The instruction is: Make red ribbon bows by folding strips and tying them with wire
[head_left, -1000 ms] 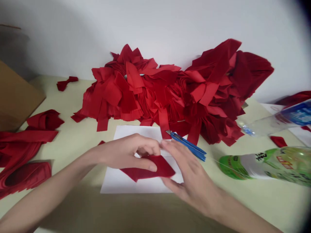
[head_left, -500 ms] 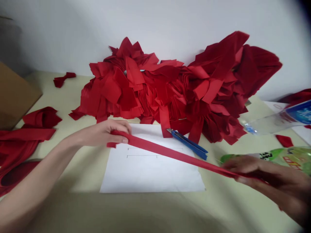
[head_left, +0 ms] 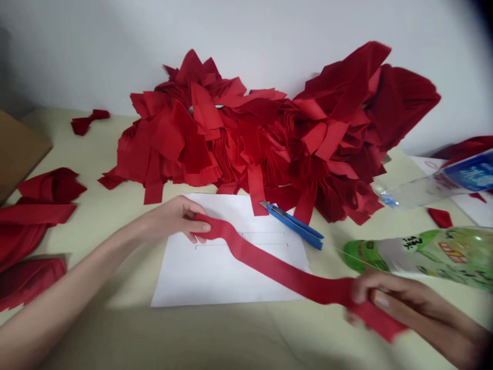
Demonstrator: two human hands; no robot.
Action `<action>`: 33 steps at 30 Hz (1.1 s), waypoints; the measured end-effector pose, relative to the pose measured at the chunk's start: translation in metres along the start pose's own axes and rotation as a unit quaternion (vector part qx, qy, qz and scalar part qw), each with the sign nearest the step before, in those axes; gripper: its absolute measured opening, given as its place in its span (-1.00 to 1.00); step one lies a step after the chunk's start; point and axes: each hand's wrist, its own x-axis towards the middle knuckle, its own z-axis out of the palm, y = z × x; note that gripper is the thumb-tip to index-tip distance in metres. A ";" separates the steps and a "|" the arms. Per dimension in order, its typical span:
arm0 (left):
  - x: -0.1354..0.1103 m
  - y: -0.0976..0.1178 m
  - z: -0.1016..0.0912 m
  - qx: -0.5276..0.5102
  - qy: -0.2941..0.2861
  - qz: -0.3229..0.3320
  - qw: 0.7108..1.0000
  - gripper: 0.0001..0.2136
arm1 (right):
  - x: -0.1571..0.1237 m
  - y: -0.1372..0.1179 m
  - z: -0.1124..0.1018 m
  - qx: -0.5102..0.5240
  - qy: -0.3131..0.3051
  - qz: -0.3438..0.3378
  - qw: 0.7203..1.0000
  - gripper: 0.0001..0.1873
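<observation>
A long red ribbon (head_left: 277, 270) stretches between my two hands above a white paper sheet (head_left: 192, 282) with ruled black lines. My left hand (head_left: 183, 218) pinches its far left end between thumb and fingers. At the lower right my right hand (head_left: 400, 303) is closed round the other end, with a short tail sticking out below the thumb. The ribbon sags in a loose wave near the left hand. Just beyond it, a blue box cutter (head_left: 295, 226) lies across the sheet's upper right edge, its blade tip showing.
A big heap of red ribbon pieces (head_left: 246, 139) stands along the wall. Two bottles lie on the right, a green-labelled bottle (head_left: 435, 254) and a clear bottle (head_left: 419, 187). Folded red ribbon (head_left: 34, 231) and a cardboard box (head_left: 21, 154) are at the left.
The ribbon was taut and edge-on; now it is slack and its flat face shows. My right hand has moved down and turned. The view has shifted slightly.
</observation>
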 end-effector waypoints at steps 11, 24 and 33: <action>0.005 0.020 0.053 -0.101 -0.068 0.073 0.990 -0.83 | 0.093 -0.071 0.063 -0.134 -0.021 -0.138 0.981 -0.80; 0.011 0.014 0.050 -0.086 -0.020 0.061 0.994 -0.84 | 0.110 -0.067 0.061 0.010 -0.010 -0.102 0.995 -0.71; 0.016 0.010 0.051 -0.093 -0.002 0.066 0.993 -0.85 | 0.104 -0.066 0.060 0.100 -0.045 -0.162 0.981 -0.61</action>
